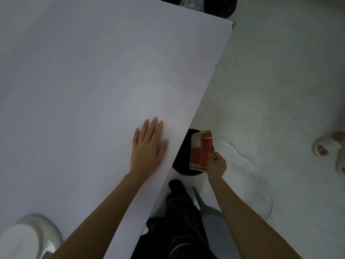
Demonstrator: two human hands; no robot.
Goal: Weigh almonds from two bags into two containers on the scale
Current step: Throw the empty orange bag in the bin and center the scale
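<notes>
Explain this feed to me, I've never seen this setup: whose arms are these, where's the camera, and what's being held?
No machine here: a person's two bare arms, filmed from a camera on their head looking down. The left hand lies flat, palm down, on a pale table. The right hand reaches below the table edge and grips an orange bag over something round and black on the floor. A white cable trails across the floor. A pale round item sits at the table's near left corner.
</notes>
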